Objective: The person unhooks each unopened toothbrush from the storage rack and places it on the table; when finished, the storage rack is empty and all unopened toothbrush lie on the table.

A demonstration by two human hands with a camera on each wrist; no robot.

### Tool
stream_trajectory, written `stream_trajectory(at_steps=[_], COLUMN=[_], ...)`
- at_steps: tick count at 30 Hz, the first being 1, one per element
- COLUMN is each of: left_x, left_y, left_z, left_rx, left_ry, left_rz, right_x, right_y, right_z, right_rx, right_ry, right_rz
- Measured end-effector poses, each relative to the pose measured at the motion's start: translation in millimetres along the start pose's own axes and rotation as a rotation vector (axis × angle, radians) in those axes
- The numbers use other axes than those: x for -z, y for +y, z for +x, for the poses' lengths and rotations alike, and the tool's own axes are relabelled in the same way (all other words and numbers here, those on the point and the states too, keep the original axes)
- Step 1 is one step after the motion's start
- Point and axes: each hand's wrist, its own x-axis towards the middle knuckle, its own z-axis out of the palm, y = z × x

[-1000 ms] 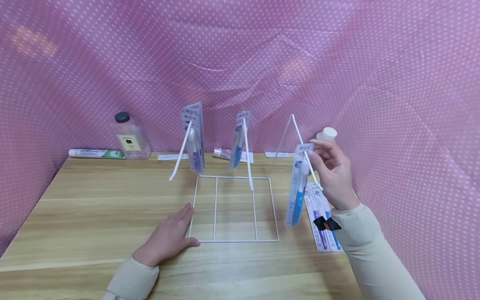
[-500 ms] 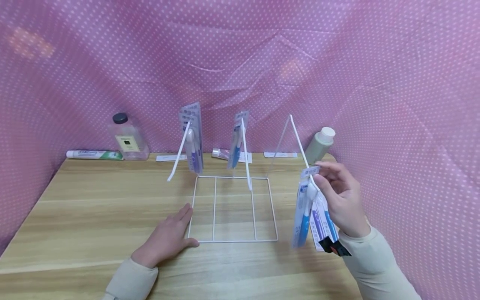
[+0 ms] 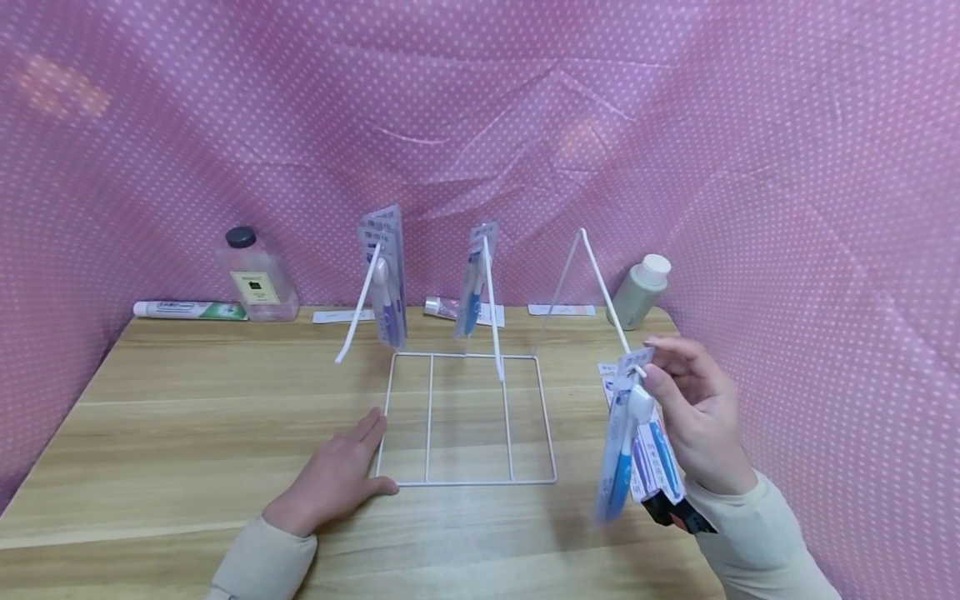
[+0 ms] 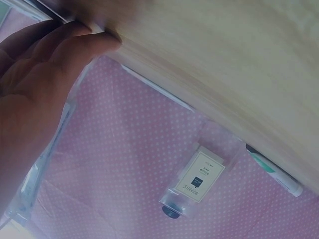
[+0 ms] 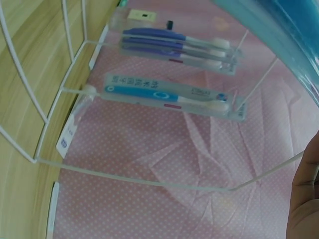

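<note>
My right hand (image 3: 699, 421) pinches the top of a blue packaged toothbrush (image 3: 619, 462) between thumb and fingers. The pack hangs at the front tip of the white wire rack's right arm (image 3: 606, 292). Close up, its blue package (image 5: 284, 25) fills the top right of the right wrist view. My left hand (image 3: 337, 479) lies with fingers extended on the wooden table, at the left side of the rack's base (image 3: 491, 482). Purple packaged toothbrushes (image 3: 388, 292) hang on the rack's left arm, and a blue one (image 3: 474, 287) hangs on the middle arm.
More packaged toothbrushes (image 3: 649, 467) lie on the table (image 3: 210, 450) under my right hand. Along the back edge are a toothpaste tube (image 3: 187, 310), a black-capped bottle (image 3: 262, 283), a small tube (image 3: 441, 307) and a white-capped bottle (image 3: 640, 292). A pink dotted cloth (image 3: 480, 125) surrounds the table.
My right hand has brought the blue packaged toothbrush towards me along the rack's right arm, from partway along it to its front tip. The left hand has stayed in place.
</note>
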Motion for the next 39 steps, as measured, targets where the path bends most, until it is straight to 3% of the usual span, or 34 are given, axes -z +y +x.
stream_trajectory(at_steps=[11,17,20,27,34,39], left_x=[-0.3,0.2,-0.5,-1.3,-1.4,-1.2], left_y=[1.1,1.6,0.9,-0.9,-2.1,-1.1], left_z=[1.0,0.1,0.3,0.1,0.3,0.8], left_rx=[0.014,0.011,0.011,0.007,-0.007,-0.002], left_ry=[-0.007,-0.009,-0.008,-0.002,0.013,0.006], left_rz=[-0.011,-0.014,-0.012,-0.007,0.012,0.009], right_x=[12,31,43,71,98,118], right_y=[-6,-9,-10,-9,11,27], right_z=[-4,-5,-7,-7,-5,-4], right_rx=[-0.003,-0.043,-0.074,-0.212,-0.341,-0.430], right_ry=[-0.001,0.077,0.111,0.167,0.248,0.242], right_rz=[0.250,0.247,0.214,0.025,-0.109,-0.205])
